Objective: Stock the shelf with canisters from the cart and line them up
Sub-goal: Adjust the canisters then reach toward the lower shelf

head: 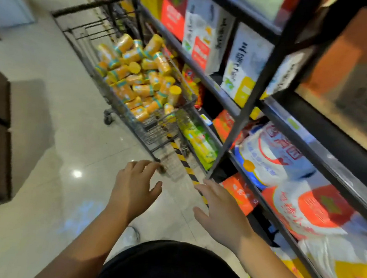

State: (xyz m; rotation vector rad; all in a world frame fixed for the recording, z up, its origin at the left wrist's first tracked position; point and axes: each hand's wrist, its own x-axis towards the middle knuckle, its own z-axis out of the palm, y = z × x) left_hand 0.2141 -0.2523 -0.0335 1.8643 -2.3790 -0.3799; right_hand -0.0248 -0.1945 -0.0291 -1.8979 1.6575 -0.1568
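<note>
Evidently the stock has not been picked up yet: the canisters (139,79) lie in a loose heap in the basket of the wire cart (161,133), which stands on the tiled floor (48,129) just beside the shelf (261,90). Most lie on their sides at mixed angles, and a few stand on end with yellow lids showing. They are orange-yellow cylinders with a teal band.

Both hands are held out low in front of the body, short of the cart. The left hand (136,183) has an open grip, fingers loosely spread and bent a little, with nothing in it. The right hand (219,208) is also open, palm down and fingers straight, and empty. Neither touches the cart or the shelf.

Judging by their look, the canisters are light, stiff tubes with smooth, glossy wrappers, so they may slip or roll. A grip round the middle of the body, thumb opposite the fingers, looks safest; lifting by the lid risks popping it off. Those on top of the heap are the easiest to take, since pulling a buried canister would shift its neighbours.

The shelf tiers in view hold white rice-type sacks (270,158), boxes and a green-yellow packet (199,142); motion blur hides much of the print. I cannot tell which tier is meant for the canisters. Yellow-black tape (185,163) runs along the floor by the shelf foot.
</note>
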